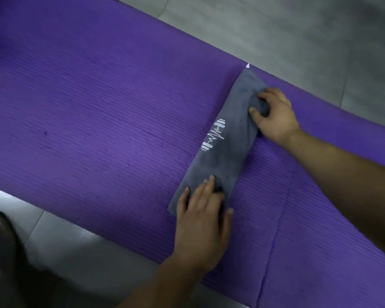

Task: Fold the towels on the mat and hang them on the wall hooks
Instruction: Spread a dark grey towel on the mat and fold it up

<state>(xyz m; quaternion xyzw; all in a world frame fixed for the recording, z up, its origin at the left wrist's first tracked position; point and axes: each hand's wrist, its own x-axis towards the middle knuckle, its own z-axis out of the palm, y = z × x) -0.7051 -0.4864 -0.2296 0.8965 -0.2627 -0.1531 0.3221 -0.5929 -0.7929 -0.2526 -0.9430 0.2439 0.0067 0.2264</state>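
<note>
Grey towel point(227, 156) lies on the mat point(98, 107), folded narrow; your left hand point(201, 215) presses its near end, fingers straight; your right hand point(273, 116) grips the far end; hanging not done.

Hidden and cropped regions. The mat point(98, 107) is cut by the frame at 9, 11, 3 and 5 o'clock, so its full outline is not shown. The towel point(227, 152) has its 7 o'clock end partly covered by the left hand point(203, 216). At its 1 o'clock end, folds conceal the fingertips of the right hand point(273, 116). The left forearm point(165, 285) exits at 6 o'clock and the right forearm point(342, 170) at 4 o'clock. The white fleck point(247, 65) at the towel's 1 o'clock tip is too small to identify. The dark object point(0, 252) at 8 o'clock is blurred, cropped and unidentifiable.
</note>
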